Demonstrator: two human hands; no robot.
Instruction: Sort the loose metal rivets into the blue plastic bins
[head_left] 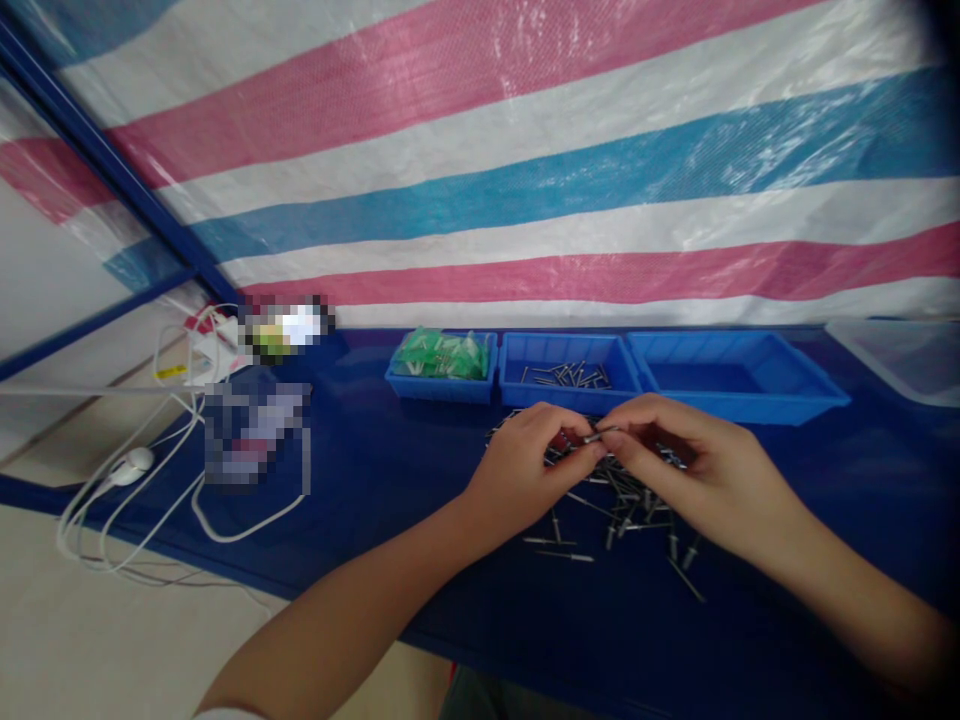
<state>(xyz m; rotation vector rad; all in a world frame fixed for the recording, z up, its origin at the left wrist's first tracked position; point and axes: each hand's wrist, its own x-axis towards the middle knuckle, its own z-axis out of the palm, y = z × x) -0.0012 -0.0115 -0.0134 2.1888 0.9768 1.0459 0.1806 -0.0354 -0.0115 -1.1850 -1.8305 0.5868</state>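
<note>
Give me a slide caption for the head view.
Left hand and right hand pinch a rivet above scattered rivets, near blue bins.

I see room for a hand over the bare dark-blue tabletop (pixel 360 455) between the looped white cables (pixel 225 540) at left and the scattered silver metal rivets (pixel 634 510), though the person's left forearm (pixel 367 590) crosses the near part and three blue plastic bins (pixel 555 393) block beyond the rivets.

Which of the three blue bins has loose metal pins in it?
The middle blue bin: loose metal pins lie inside it, while the left bin holds green plastic packets and the right bin shows no pins.
</note>
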